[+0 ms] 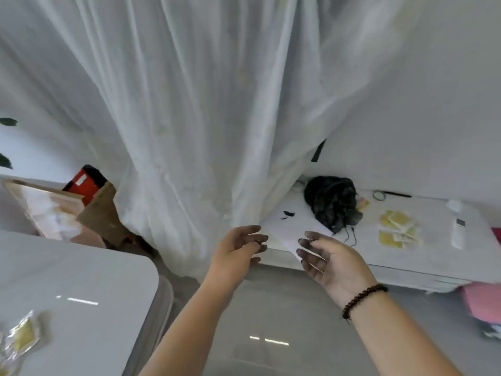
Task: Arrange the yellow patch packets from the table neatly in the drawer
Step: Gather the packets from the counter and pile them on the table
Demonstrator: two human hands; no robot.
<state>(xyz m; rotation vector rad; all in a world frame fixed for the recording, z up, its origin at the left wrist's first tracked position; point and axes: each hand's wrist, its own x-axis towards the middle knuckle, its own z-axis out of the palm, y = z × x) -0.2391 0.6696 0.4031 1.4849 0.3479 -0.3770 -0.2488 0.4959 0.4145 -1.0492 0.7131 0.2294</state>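
1. A white low cabinet [433, 256] stands at about 3 o'clock. On its top lie a black bag [332, 202], a cluster of yellow patch packets [398, 229] to the bag's right, a white remote [458, 233] further right, and a white sheet of paper [284, 226] at its left end.
2. A glossy white table [81, 280] sits at 8 o'clock, with more yellow packets [23, 336] on its near left corner.
3. The grey floor [271, 321] at 6 o'clock carries a cardboard box [103, 215] at 10 o'clock.
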